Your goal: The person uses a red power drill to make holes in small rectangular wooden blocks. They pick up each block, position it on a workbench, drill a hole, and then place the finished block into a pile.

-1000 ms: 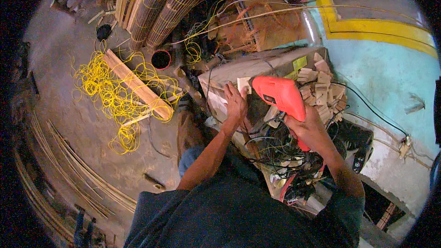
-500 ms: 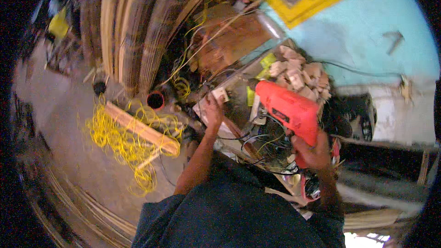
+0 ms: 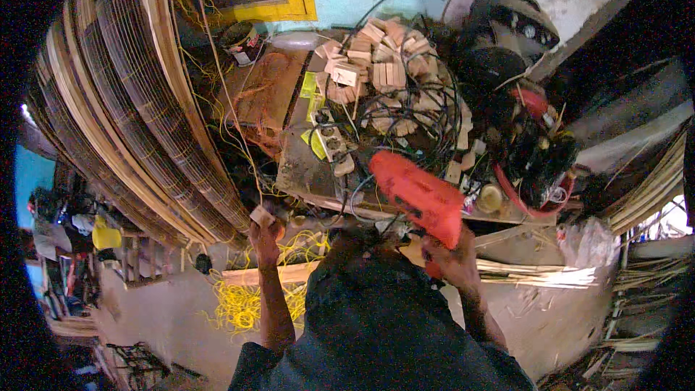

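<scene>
Head view showed the right hand wrapped round the handle of a red, hard-cased pistol-shaped power drill, its nose slanting forward and left into the space between the hands. The left hand, well apart from it, gripped a small, pale, squared wooden block that stood out above the fingers. The drill looked fairly heavy, stiff and nose-weighted, best held by its handle; the block seemed light, hard and not slippery, best pinched by its sides. Beyond both hands lay a heap of pale cut wooden blocks, partly covered by tangled black cables. The right-hand fingers hid the trigger, any bit at the drill's nose could not be made out, and the left-hand finger placement was blurred.
</scene>
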`<move>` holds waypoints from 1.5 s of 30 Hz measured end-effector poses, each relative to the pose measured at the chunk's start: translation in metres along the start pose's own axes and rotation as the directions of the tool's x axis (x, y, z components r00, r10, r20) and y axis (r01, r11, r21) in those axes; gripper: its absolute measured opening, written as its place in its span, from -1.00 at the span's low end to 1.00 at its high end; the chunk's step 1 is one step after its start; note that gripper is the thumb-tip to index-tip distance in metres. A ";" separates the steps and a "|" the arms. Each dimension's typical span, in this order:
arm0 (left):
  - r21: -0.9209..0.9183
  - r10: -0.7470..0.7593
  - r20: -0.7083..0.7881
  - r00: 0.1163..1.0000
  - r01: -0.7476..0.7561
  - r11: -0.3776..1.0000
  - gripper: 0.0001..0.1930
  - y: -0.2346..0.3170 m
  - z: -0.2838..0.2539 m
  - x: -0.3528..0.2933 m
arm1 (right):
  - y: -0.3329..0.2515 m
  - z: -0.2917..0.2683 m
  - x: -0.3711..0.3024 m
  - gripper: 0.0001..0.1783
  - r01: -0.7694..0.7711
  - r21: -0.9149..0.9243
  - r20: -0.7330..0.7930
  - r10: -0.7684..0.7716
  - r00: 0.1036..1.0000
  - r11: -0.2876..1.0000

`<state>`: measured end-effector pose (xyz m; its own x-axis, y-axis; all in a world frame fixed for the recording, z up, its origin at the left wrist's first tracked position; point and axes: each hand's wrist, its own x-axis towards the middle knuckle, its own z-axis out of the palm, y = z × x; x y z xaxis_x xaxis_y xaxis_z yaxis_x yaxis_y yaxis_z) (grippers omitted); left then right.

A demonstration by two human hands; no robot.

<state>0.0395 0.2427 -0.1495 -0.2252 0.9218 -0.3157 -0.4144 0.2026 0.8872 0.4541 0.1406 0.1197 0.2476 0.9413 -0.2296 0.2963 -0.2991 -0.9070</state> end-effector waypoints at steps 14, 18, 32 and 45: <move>0.580 -0.072 0.429 0.900 -0.213 0.786 -0.60 0.023 0.213 -0.066 | 0.055 -0.078 -0.054 -0.44 0.234 0.710 -0.582 0.365 0.727 0.665; 0.613 -0.206 0.681 0.703 -0.392 0.686 -0.54 0.021 0.263 -0.088 | 0.071 -0.084 -0.065 -0.53 0.215 0.712 -0.571 0.374 0.731 0.669; -0.064 0.411 0.911 0.019 -0.980 0.186 -0.55 -0.055 0.466 -0.067 | 0.106 -0.069 -0.093 -0.72 0.268 0.808 -0.582 0.641 0.500 0.524; 0.315 0.213 0.871 0.443 -0.836 0.450 -0.83 -0.009 0.410 0.020 | 0.119 -0.089 -0.036 -0.72 0.288 0.736 -0.647 0.509 0.568 0.613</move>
<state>0.4002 0.3946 -0.0259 0.5804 0.7390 0.3420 0.2793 -0.5752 0.7688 0.5629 0.0568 0.0515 0.8881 0.2808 -0.3639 -0.4255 0.2029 -0.8819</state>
